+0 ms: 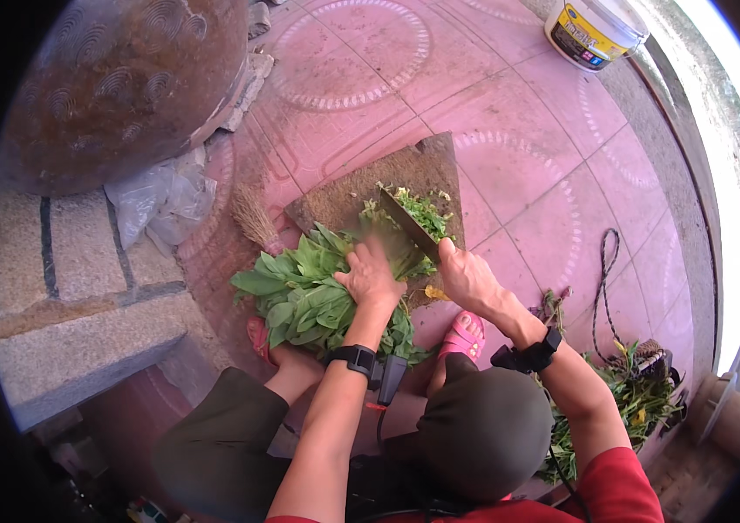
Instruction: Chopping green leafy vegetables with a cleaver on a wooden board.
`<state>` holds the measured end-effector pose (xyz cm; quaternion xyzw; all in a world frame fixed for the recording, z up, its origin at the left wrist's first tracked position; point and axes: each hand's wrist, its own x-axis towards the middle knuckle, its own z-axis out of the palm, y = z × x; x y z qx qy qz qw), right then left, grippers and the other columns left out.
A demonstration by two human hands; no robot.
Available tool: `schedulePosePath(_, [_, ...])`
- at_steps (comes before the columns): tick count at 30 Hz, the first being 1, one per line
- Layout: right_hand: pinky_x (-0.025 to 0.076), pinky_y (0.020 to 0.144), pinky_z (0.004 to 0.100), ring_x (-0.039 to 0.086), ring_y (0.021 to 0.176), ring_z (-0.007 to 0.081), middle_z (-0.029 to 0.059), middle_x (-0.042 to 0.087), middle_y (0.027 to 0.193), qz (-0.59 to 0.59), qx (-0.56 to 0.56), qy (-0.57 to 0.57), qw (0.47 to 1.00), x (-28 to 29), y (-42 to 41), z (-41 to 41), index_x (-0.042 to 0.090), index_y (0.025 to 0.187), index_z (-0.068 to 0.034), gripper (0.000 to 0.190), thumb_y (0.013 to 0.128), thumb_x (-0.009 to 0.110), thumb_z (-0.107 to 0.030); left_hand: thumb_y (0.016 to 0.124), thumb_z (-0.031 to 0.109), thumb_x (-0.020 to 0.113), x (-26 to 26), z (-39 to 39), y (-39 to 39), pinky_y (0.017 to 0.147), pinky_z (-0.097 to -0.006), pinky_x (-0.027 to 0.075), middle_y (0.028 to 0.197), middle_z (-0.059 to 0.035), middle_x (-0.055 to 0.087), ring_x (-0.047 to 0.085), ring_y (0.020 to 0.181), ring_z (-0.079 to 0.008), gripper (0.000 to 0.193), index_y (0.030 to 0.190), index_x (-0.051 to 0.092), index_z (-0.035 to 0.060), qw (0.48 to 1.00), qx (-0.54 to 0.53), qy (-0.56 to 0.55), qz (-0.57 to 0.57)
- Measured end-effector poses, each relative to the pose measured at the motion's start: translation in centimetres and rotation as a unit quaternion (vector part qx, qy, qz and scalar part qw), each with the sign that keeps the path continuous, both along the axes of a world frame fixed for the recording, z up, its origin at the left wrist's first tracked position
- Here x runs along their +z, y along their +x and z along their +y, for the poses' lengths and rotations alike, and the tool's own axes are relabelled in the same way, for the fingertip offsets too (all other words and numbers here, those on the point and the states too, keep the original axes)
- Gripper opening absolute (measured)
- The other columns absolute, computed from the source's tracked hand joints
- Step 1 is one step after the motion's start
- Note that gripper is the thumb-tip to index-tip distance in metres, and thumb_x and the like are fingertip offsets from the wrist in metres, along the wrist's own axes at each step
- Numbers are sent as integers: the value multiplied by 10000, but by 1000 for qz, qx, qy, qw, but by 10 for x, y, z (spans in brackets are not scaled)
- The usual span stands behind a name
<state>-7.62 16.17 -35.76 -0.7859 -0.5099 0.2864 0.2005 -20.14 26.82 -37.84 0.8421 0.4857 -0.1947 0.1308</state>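
Note:
My right hand (472, 274) grips the handle of a cleaver (411, 224), its dark blade slanting up and left over a worn wooden board (350, 185). My left hand (370, 271) presses on a big bunch of leafy greens (307, 281), fingers bent toward the blade and partly blurred. The leaves spill over the board's near left edge toward my feet. Chopped green pieces (432, 212) lie on the far side of the blade. A yellow leaf (436, 293) rests near the board's right edge, below the cleaver handle.
A short straw broom (252, 212) lies left of the board. Farther left are a large brown jar (128, 85), a plastic bag (164, 199) and a stone ledge (88, 346). More cut plants (631, 399) and a cord (603, 294) are at right. A plastic bucket (595, 33) stands far right.

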Motion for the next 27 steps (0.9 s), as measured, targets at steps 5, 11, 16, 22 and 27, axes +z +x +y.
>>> schedulePosePath(5, [449, 556, 515, 577, 651, 445, 260, 562, 661, 12, -7, -29, 999, 3, 1, 1, 356, 875, 23, 128, 786, 439, -16, 526, 336, 834, 2, 1, 1, 811, -526, 355, 1155, -86, 434, 435, 1101, -251, 987, 1304, 281, 86, 1000, 5, -5, 5])
schedulePosePath(11, [445, 553, 512, 575, 651, 446, 268, 554, 659, 13, -10, -24, 1000, -2, 3, -3, 354, 873, 26, 122, 792, 431, -22, 530, 347, 829, 0, 0, 1, 817, -522, 355, 1163, -88, 428, 431, 1108, -249, 990, 1309, 276, 89, 1000, 3, -2, -2])
schedulePosePath(16, [440, 555, 517, 570, 647, 452, 269, 547, 651, 20, -8, -14, 1000, -3, 3, -3, 347, 874, 23, 122, 794, 425, -26, 536, 356, 825, 2, 0, 1, 811, -519, 357, 1165, -81, 427, 425, 1118, -245, 991, 1315, 271, 95, 1000, 1, -1, 16])
schedulePosePath(22, [441, 566, 521, 572, 649, 450, 263, 553, 646, 25, -16, -30, 999, 1, 2, -3, 356, 961, 14, 191, 797, 434, -43, 540, 358, 821, 0, 1, 1, 810, -520, 358, 1165, -82, 427, 426, 1117, -244, 982, 1312, 276, 91, 1000, 0, 0, 24])
schedulePosePath(27, [440, 562, 518, 581, 647, 432, 251, 566, 654, 18, -35, -9, 999, 15, 6, -8, 368, 1049, -17, 265, 807, 461, -72, 541, 354, 817, 1, 1, 2, 812, -521, 355, 1165, -86, 424, 422, 1119, -248, 986, 1317, 269, 86, 1000, 2, -6, 23])
